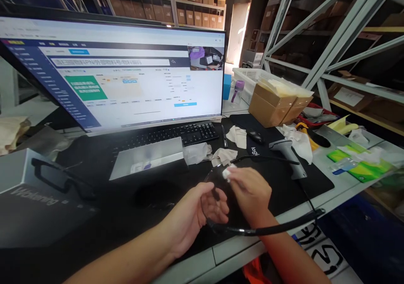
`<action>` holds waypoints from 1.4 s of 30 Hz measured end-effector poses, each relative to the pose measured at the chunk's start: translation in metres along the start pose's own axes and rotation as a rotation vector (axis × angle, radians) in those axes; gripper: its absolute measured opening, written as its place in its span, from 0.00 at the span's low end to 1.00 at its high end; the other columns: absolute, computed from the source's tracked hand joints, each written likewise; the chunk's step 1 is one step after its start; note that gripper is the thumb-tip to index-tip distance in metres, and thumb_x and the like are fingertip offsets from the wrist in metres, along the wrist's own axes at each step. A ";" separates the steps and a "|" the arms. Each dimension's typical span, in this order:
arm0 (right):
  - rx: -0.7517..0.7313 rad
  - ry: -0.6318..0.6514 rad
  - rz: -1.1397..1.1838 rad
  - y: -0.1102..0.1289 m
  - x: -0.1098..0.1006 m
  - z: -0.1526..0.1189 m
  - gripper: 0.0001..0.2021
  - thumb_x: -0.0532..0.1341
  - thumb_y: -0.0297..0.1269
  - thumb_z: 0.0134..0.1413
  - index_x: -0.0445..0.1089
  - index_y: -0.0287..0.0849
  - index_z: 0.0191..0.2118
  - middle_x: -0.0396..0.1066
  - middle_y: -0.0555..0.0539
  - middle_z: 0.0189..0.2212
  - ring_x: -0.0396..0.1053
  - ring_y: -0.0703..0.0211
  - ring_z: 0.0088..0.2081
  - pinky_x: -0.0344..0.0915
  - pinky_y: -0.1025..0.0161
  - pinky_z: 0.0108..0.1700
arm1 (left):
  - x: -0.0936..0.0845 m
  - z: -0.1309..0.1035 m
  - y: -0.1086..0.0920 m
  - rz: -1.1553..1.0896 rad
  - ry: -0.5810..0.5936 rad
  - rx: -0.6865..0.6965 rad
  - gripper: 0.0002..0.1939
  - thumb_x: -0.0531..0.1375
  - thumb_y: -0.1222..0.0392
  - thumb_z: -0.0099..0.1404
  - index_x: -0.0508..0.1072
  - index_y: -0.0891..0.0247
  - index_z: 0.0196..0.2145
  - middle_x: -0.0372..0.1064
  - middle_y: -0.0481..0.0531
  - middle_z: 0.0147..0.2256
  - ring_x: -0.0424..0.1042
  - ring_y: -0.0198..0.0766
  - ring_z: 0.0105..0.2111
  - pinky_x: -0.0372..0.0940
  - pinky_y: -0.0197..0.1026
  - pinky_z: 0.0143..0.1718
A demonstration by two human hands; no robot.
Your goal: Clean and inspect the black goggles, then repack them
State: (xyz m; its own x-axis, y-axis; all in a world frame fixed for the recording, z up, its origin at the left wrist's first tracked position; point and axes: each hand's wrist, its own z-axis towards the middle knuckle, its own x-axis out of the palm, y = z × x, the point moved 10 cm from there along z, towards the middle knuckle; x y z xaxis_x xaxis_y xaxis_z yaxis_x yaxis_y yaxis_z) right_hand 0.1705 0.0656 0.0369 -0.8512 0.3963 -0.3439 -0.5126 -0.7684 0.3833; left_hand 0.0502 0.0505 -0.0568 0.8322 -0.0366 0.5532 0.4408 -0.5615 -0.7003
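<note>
A pair of black-framed glasses [268, 232] is held over the black desk mat, its two temples pointing right. My left hand [197, 212] has its fingers curled around the front of the frame at the near lens. In my right hand [252, 191] a small white wipe [227, 173] is pinched, pressed against the glasses near the far lens. The lenses are dark and partly hidden by my fingers. Just beyond my hands lie crumpled pale wipes [224, 156]. An open silver-grey box [151, 155] stands left of them.
A large monitor [126, 78] stands behind a black keyboard [198, 133]. A grey box printed with glasses [38, 200] is at the left. On the right are a mouse [255, 136], a barcode scanner [288, 157], a cardboard box [268, 105] and a green packet [362, 164].
</note>
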 end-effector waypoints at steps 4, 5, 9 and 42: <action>-0.024 0.065 0.043 0.003 0.007 -0.003 0.09 0.62 0.21 0.58 0.74 0.43 0.35 0.81 0.48 0.35 0.78 0.59 0.37 0.73 0.62 0.43 | -0.002 0.001 -0.001 0.008 0.006 0.012 0.17 0.55 0.53 0.67 0.75 0.71 0.33 0.75 0.58 0.28 0.74 0.38 0.26 0.71 0.39 0.34; -0.017 0.040 0.006 0.001 0.005 -0.002 0.10 0.62 0.21 0.58 0.74 0.43 0.35 0.81 0.48 0.36 0.78 0.59 0.37 0.73 0.61 0.43 | -0.002 0.001 -0.001 0.011 0.004 0.009 0.17 0.55 0.53 0.66 0.75 0.71 0.33 0.75 0.58 0.28 0.74 0.38 0.26 0.71 0.39 0.34; 0.058 -0.001 0.023 -0.007 0.001 -0.001 0.10 0.62 0.20 0.57 0.74 0.44 0.33 0.81 0.48 0.34 0.78 0.59 0.36 0.73 0.61 0.42 | -0.003 0.002 0.000 0.014 0.013 -0.005 0.17 0.55 0.53 0.66 0.75 0.71 0.33 0.75 0.58 0.28 0.75 0.39 0.26 0.71 0.39 0.34; 0.021 -0.108 -0.004 -0.010 -0.013 0.002 0.13 0.59 0.18 0.57 0.75 0.44 0.37 0.80 0.46 0.37 0.77 0.56 0.39 0.73 0.56 0.45 | 0.005 -0.004 -0.011 0.031 0.043 0.058 0.16 0.59 0.52 0.64 0.77 0.70 0.32 0.75 0.57 0.27 0.75 0.39 0.27 0.72 0.39 0.35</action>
State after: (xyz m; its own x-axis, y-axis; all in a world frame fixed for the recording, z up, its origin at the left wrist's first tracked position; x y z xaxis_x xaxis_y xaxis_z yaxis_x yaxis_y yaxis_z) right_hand 0.1862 0.0696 0.0391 -0.8557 0.4520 -0.2518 -0.5173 -0.7562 0.4007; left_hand 0.0479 0.0535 -0.0444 0.8314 -0.0894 0.5485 0.4344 -0.5111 -0.7417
